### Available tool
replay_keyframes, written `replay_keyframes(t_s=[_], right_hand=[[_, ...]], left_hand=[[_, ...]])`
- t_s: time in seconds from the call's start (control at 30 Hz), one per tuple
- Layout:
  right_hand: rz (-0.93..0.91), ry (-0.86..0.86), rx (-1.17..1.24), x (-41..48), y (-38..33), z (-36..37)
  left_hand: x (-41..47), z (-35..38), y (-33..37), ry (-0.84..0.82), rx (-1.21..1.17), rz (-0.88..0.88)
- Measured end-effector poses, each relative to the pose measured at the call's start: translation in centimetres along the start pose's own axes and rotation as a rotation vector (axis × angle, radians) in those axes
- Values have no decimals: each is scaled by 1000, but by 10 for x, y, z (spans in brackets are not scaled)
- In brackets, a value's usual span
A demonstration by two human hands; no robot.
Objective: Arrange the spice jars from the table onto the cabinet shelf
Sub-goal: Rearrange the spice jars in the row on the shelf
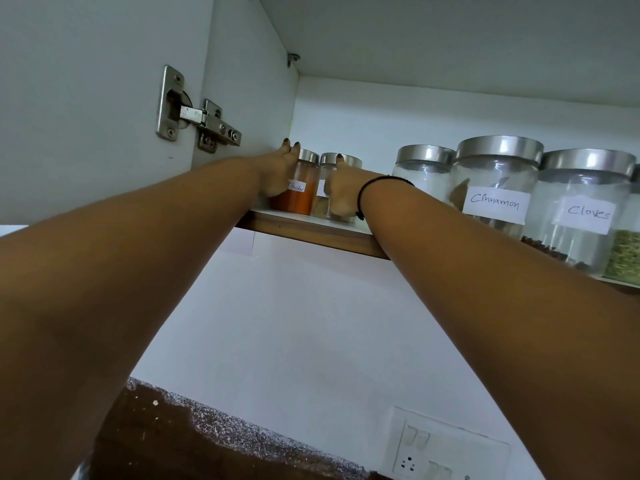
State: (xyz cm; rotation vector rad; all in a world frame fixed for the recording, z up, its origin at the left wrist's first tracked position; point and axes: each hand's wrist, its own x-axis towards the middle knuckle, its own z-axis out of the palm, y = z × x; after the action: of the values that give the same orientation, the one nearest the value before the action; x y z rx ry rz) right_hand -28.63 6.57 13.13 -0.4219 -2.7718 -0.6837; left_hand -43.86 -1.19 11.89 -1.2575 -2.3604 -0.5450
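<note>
Where cinnamon jar (496,185) crowds shelf (311,230): both hands (277,174) on small jars (300,185).

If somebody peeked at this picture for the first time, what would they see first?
Probably the two long bare arms reaching up to the cabinet shelf, with the left hand on a small jar of orange powder and the right hand on the small jar beside it. Next, the big jars labelled Cinnamon and Cloves on the right.

head view, upward, near cabinet shelf (311,233)
</note>
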Motion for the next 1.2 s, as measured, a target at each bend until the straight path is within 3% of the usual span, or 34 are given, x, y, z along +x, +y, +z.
replay_keyframes(t_s=[0.2,0.57,0.83,0.9,1.03,1.1,1.2], right_hand=[[63,34,99,-10,-8,-4],[243,619,143,-6,0,-6],[279,734,539,-30,-10,-12],[229,762,516,-48,-9,-18],[187,866,346,-103,20,-41],[246,880,295,-129,47,-50],[328,873,217,-160,81,-54]], left_hand=[[0,0,1,12,-2,-7],[-7,-4,10,121,-8,-84],[-24,-4,15,166,-3,-40],[-32,-8,19,247,-69,31],[-36,-21,26,542,-136,347],[-37,-24,44,555,-202,394],[-37,-23,79,425,-230,436]])
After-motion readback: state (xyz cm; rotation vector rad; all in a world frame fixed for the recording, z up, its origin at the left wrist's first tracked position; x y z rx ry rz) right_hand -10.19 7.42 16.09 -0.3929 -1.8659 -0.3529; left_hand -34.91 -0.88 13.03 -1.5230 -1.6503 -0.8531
